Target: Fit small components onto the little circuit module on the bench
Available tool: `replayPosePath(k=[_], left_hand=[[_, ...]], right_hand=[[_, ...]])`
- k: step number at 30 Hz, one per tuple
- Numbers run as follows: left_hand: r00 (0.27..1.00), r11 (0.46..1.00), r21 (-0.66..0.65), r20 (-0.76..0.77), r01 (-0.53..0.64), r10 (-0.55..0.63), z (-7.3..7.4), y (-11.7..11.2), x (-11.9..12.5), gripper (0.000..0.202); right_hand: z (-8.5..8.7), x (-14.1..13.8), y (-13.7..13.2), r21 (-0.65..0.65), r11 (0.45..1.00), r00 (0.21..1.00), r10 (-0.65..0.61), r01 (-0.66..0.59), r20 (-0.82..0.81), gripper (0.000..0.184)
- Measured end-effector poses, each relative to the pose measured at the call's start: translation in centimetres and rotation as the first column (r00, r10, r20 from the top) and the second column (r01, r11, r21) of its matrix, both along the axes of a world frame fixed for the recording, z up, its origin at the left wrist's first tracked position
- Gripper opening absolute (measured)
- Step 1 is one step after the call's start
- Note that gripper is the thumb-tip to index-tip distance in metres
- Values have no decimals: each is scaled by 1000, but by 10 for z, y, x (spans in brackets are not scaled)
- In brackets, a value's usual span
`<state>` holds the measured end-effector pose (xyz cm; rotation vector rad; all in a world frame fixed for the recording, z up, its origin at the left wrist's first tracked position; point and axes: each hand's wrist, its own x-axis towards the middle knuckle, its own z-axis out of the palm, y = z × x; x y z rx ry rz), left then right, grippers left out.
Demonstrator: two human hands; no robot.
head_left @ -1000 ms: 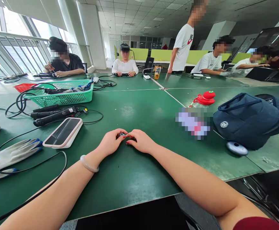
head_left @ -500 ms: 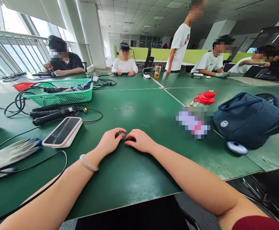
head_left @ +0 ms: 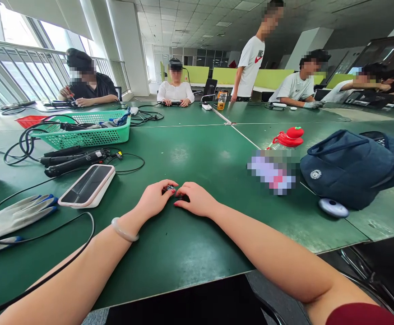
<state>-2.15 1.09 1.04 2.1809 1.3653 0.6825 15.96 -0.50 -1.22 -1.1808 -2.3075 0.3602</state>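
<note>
Though partly visible, object [head_left: 171, 188] axis unclear.

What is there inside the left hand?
A small dark object shows partly in the left hand, near the thumb. The hand covers the rest, so its full shape cannot be seen.

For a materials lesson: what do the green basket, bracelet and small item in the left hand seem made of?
Green basket: likely smooth plastic, walls moulded with holes. Bracelet: pale, glossy, perhaps stone or plastic. Small item in the left hand: dark, glinting, perhaps plastic or metal; mostly hidden.
</note>
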Motion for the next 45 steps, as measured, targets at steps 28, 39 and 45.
replayPosePath(k=[28,39,45], left_hand=[[1000,1000,14,4,-7,7,-1,1,-1,30],[1000,1000,-16,1,-15,15,-1,0,0,31],[1000,1000,-14,1,-19,19,-1,0,0,31]], right_hand=[[12,16,2,-177,972,987,-158,152,-16,12],[8,15,7,-260,955,985,-162,141,-61,19],[7,8,8,-203,967,984,-169,155,-54,5]])
